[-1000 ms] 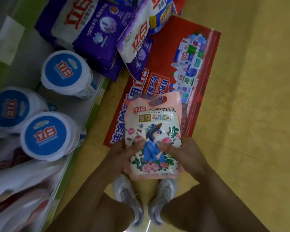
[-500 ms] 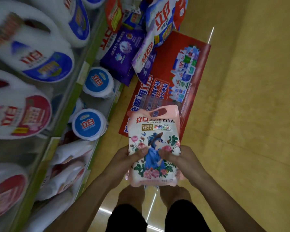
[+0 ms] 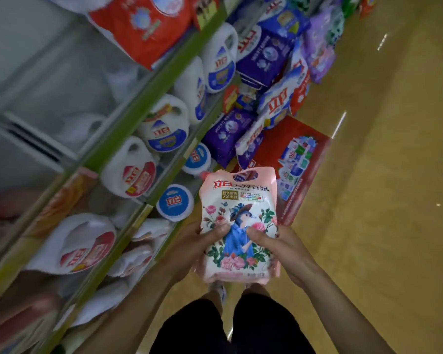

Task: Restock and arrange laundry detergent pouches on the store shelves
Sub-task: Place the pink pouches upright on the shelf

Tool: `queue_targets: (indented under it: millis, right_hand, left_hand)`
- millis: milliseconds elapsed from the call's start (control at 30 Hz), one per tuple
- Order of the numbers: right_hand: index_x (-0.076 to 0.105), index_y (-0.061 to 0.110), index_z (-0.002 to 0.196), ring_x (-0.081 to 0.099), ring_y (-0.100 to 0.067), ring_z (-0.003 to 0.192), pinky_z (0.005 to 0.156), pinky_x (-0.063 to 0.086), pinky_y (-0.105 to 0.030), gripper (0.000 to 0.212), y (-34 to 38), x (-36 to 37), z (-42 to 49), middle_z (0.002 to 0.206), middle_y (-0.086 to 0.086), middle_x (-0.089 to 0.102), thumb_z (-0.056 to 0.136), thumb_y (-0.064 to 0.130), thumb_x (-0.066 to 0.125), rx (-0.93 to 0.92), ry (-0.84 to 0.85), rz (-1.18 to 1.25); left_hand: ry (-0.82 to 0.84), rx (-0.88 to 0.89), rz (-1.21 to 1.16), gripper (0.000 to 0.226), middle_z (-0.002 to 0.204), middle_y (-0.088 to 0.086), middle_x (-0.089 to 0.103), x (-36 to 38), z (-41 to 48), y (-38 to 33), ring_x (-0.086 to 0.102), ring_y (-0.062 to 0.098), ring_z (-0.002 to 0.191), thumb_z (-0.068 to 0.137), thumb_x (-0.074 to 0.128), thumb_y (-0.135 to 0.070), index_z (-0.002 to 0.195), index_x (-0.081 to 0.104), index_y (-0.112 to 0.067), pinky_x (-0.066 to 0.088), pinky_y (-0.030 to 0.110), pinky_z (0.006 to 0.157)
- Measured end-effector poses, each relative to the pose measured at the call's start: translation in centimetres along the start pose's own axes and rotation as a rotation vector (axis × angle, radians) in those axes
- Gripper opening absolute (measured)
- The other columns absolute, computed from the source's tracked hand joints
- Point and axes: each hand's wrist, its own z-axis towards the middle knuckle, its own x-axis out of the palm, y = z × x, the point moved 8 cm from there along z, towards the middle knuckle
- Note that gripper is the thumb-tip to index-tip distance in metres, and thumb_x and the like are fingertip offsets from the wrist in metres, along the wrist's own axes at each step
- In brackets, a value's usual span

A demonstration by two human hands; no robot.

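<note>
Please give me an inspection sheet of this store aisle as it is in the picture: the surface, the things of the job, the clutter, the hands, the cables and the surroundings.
Surface: green-edged shelves on the left, yellow floor on the right.
Job's things: one pink pouch with flower print, upright, held above the floor; white pouches lying on the lowest shelf.
Clutter: purple bags leaning in a heap at the shelf foot; red carton flat on the floor behind the pouch.
Hands: left hand and right hand both grip the pouch's lower half, thumbs on the front.
Cables: nothing seen.
Surroundings: white detergent jugs on the middle shelves; blurred at the edges.
</note>
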Motion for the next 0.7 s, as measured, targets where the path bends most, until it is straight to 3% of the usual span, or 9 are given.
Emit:
queue_targets:
  millis: [100, 233, 400, 600, 700]
  right_hand:
    - [0.068, 0.019, 0.111, 0.076, -0.017, 0.092, 0.079, 0.058, -0.029, 0.033, 2.6, 0.9, -0.5, 0.099, 0.003, 0.079, 0.081, 0.034, 0.074, -0.033, 0.061, -0.060]
    - [0.069, 0.019, 0.111, 0.076, -0.014, 0.091, 0.074, 0.057, -0.021, 0.028, 5.6, 1.7, -0.6, 0.099, 0.004, 0.079, 0.085, 0.029, 0.074, -0.086, 0.121, -0.115]
    - [0.071, 0.014, 0.108, 0.076, -0.021, 0.090, 0.083, 0.058, -0.036, 0.024, 8.6, 2.2, -0.3, 0.097, -0.003, 0.079, 0.087, 0.024, 0.075, -0.108, 0.198, -0.176]
    - [0.072, 0.013, 0.106, 0.077, -0.018, 0.085, 0.071, 0.059, -0.027, 0.023, 13.2, 2.7, -0.5, 0.092, -0.001, 0.079, 0.087, 0.025, 0.076, -0.232, 0.301, -0.297]
    - [0.072, 0.013, 0.105, 0.077, -0.020, 0.087, 0.077, 0.061, -0.037, 0.023, 15.7, 3.7, -0.7, 0.095, -0.003, 0.079, 0.086, 0.026, 0.076, -0.304, 0.356, -0.345]
  left_hand:
    - [-0.050, 0.049, -0.048, 0.040, 0.116, 0.011, 0.076, -0.5, -2.2, -1.6, 0.074, 0.032, 0.104, 0.094, 0.069, -0.026, 0.131, 0.063, -0.012, 0.061, 0.045, 0.087]
    - [-0.127, 0.083, -0.156, 0.049, 0.118, 0.013, 0.075, -0.7, -3.9, -3.1, 0.073, 0.035, 0.106, 0.088, 0.073, -0.027, 0.131, 0.061, -0.009, 0.057, 0.053, 0.096]
    - [-0.261, 0.137, -0.255, 0.041, 0.112, 0.013, 0.077, -0.4, -6.0, -4.9, 0.075, 0.034, 0.101, 0.089, 0.071, -0.026, 0.124, 0.062, -0.007, 0.060, 0.047, 0.089]
    - [-0.416, 0.248, -0.348, 0.046, 0.108, 0.013, 0.078, 0.3, -8.6, -7.1, 0.075, 0.035, 0.097, 0.081, 0.075, -0.031, 0.120, 0.065, -0.007, 0.059, 0.050, 0.090]
    - [-0.489, 0.320, -0.351, 0.049, 0.108, 0.013, 0.078, 0.1, -10.2, -8.8, 0.076, 0.034, 0.096, 0.079, 0.074, -0.033, 0.119, 0.065, -0.006, 0.061, 0.049, 0.086]
